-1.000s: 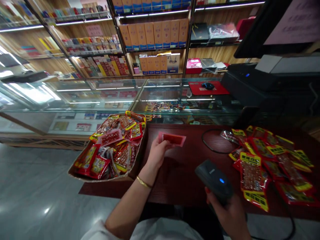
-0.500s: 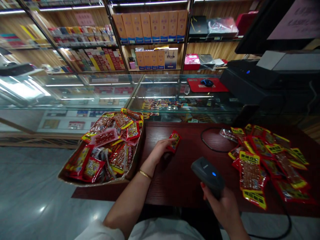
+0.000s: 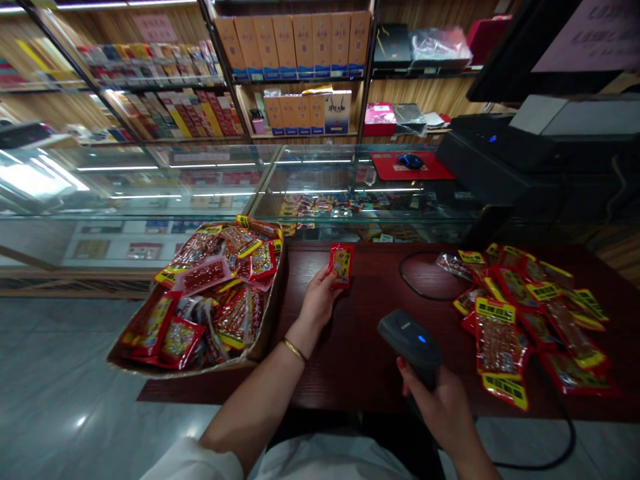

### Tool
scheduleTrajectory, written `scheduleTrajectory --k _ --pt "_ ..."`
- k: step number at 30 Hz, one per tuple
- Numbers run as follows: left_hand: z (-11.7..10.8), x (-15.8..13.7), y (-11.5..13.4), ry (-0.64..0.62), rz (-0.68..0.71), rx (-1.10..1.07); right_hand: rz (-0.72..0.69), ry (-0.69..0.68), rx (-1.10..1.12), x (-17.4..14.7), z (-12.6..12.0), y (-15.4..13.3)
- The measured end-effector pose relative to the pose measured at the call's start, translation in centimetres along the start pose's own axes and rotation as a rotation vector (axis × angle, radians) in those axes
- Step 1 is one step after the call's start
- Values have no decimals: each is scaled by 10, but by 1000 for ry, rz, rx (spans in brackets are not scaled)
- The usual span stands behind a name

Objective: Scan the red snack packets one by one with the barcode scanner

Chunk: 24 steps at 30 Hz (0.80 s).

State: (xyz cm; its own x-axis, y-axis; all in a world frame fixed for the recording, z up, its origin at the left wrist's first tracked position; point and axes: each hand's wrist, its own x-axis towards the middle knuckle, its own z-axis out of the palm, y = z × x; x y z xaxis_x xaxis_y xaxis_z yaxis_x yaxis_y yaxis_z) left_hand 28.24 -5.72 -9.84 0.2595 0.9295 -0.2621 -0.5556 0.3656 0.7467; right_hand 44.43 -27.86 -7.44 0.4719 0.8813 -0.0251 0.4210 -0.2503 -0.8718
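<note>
Between the fingers and thumb of my left hand (image 3: 318,297) is a small red and yellow snack packet (image 3: 342,265), its printed face turned up, over the middle of the dark red wooden table (image 3: 350,353). My right hand (image 3: 445,400) is wrapped round the handle of a black barcode scanner (image 3: 411,343) with a blue light lit on top. The scanner's head points forward and left, toward the packet. To the left, a cardboard box (image 3: 270,333) holds many similar snack packets. A loose pile of snack packets (image 3: 497,337) lies on the right of the table.
A glass display counter (image 3: 200,173) runs behind the table, bearing a blue-lit mouse (image 3: 410,161) on a red mat. A dark printer-like machine (image 3: 480,153) and a monitor (image 3: 520,60) stand at the right. The scanner's cable (image 3: 570,427) loops at the lower right.
My left hand has raised the packet off the table and turned it more upright, gripping its lower left edge. My right hand still holds the scanner in nearly the same place.
</note>
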Motion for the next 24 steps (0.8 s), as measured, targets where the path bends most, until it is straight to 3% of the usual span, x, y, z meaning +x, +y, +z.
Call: scheduleTrajectory --k 11,16,24 --pt "4 -1 3 90 -10 -98 -4 -28 -11 0 3 11" --pt "4 -2 2 6 -34 -51 -3 -11 12 0 2 10" --pt "9 -3 -2 5 -42 -78 -8 0 -27 1 2 7"
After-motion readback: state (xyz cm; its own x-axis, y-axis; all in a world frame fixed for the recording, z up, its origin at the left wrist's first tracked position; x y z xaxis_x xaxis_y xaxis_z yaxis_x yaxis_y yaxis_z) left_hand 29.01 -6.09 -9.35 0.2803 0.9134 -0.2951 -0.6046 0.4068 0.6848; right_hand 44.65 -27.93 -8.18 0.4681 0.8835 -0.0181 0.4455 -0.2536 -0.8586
